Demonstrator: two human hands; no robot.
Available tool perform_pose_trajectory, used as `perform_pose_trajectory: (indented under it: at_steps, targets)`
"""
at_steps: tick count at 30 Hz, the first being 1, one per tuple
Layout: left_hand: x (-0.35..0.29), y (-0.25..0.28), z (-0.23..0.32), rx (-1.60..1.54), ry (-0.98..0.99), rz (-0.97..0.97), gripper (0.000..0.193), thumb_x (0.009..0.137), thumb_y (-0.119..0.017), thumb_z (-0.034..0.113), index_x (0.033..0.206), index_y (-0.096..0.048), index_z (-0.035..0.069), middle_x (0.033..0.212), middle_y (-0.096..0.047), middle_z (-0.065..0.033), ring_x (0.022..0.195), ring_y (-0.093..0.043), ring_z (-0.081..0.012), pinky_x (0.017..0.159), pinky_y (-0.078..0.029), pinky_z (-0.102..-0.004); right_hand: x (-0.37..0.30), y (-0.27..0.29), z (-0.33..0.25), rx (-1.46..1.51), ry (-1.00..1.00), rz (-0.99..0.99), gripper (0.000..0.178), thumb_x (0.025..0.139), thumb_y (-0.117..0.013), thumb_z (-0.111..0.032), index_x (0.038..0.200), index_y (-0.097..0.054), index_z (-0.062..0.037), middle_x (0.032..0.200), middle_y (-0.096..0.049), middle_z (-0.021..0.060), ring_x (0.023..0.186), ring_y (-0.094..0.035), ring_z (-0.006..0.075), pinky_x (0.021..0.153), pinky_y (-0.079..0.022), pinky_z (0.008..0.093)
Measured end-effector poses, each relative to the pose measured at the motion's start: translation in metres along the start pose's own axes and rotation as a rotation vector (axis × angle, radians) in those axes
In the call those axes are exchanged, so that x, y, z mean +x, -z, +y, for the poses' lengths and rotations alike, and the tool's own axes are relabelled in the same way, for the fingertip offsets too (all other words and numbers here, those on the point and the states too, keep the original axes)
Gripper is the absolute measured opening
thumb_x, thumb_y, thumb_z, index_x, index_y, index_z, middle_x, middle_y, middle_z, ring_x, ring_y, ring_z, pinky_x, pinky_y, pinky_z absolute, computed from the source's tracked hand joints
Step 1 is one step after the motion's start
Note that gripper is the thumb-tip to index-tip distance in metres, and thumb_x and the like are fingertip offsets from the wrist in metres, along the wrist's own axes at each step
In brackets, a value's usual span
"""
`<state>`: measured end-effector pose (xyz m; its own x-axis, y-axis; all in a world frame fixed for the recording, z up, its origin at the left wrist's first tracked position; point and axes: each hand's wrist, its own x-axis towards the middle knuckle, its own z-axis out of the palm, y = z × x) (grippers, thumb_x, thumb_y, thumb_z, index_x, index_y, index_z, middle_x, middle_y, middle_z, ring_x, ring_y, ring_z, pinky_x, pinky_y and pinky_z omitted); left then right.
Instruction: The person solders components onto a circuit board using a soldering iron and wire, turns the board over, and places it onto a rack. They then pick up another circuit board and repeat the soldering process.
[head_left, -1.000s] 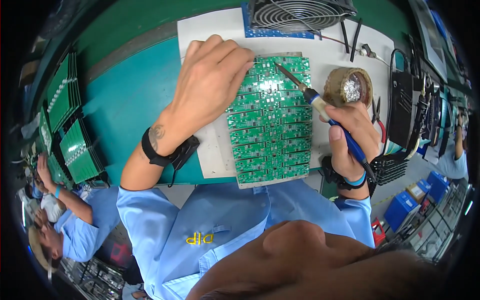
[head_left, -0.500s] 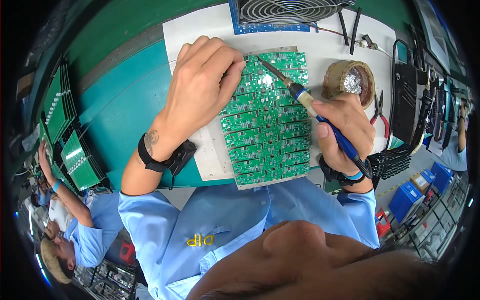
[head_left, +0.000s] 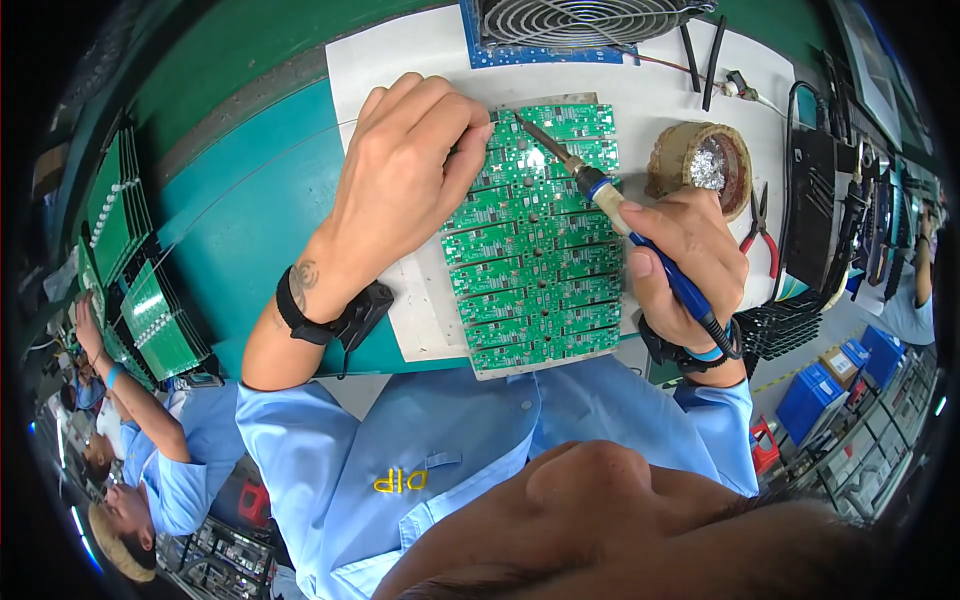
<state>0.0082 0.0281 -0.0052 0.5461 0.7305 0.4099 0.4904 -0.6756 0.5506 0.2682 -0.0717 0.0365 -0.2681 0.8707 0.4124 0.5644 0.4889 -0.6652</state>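
A green panel of circuit boards (head_left: 535,240) lies in front of me on white paper. My right hand (head_left: 695,255) is closed around the blue and cream handle of a soldering iron (head_left: 607,198). The iron's tip points to the far left and meets the panel near its far edge, or hovers just over it. At the panel's far left corner my left hand (head_left: 408,160) is closed in a pinch. A thin solder wire (head_left: 240,183) runs from that hand leftward over the green mat; its end at the fingertips is hidden.
A metal-grilled fan (head_left: 580,22) stands beyond the panel. To the right are a round tub (head_left: 698,165) with silvery shavings, red-handled pliers (head_left: 762,235) and a black box (head_left: 815,200). Racked green boards (head_left: 160,320) stand at left, where a co-worker (head_left: 170,450) reaches in.
My two hands, the soldering iron and the panel hold almost the same place. The co-worker at left has shifted arm and head slightly.
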Motion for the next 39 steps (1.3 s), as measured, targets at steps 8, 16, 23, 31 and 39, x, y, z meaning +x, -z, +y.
perform_pose_trajectory:
  at_steps: [8, 16, 23, 31, 39]
  targets:
    - [0.001, 0.000, 0.000, 0.005, -0.014, 0.012, 0.012, 0.080, -0.073, -0.002, 0.086, -0.064, 0.004, 0.083, -0.062, -0.0061, 0.080, -0.059, -0.0263, 0.071, -0.043, -0.0381, -0.001, -0.001, -0.002, -0.015, 0.006, -0.004, 0.030, 0.080, -0.076, -0.003, 0.110, -0.075, 0.0011, 0.090, -0.073, 0.0121, 0.077, -0.067, 0.0277, 0.075, -0.050, 0.0380]
    - [0.001, -0.001, -0.001, -0.012, -0.023, 0.014, 0.011, 0.081, -0.073, -0.002, 0.086, -0.064, 0.002, 0.083, -0.061, -0.0088, 0.080, -0.059, -0.0290, 0.073, -0.047, -0.0397, 0.000, -0.001, -0.005, -0.031, 0.005, -0.021, 0.033, 0.079, -0.078, -0.003, 0.112, -0.075, 0.0017, 0.090, -0.073, 0.0119, 0.076, -0.066, 0.0274, 0.076, -0.050, 0.0378]
    - [0.001, -0.001, 0.002, -0.059, -0.008, 0.001, 0.010, 0.082, -0.073, -0.004, 0.086, -0.065, 0.000, 0.084, -0.061, -0.0117, 0.081, -0.060, -0.0320, 0.073, -0.052, -0.0409, -0.001, -0.004, -0.010, -0.072, 0.039, -0.035, 0.037, 0.077, -0.079, -0.003, 0.113, -0.074, 0.0021, 0.089, -0.072, 0.0106, 0.075, -0.064, 0.0260, 0.074, -0.048, 0.0372]
    - [0.003, -0.003, 0.003, -0.057, -0.001, 0.006, 0.010, 0.081, -0.073, -0.004, 0.086, -0.065, -0.001, 0.085, -0.061, -0.0122, 0.081, -0.061, -0.0324, 0.074, -0.054, -0.0411, -0.001, -0.004, -0.011, -0.085, 0.051, -0.043, 0.040, 0.075, -0.080, -0.003, 0.114, -0.075, 0.0017, 0.087, -0.070, 0.0092, 0.074, -0.063, 0.0254, 0.072, -0.048, 0.0369]
    - [0.005, -0.005, 0.004, -0.057, -0.002, 0.020, 0.009, 0.081, -0.073, -0.004, 0.086, -0.065, -0.001, 0.084, -0.061, -0.0123, 0.081, -0.062, -0.0325, 0.073, -0.054, -0.0409, -0.001, -0.005, -0.011, -0.084, 0.046, -0.036, 0.041, 0.074, -0.080, -0.002, 0.114, -0.075, 0.0011, 0.087, -0.070, 0.0093, 0.076, -0.062, 0.0254, 0.072, -0.048, 0.0373]
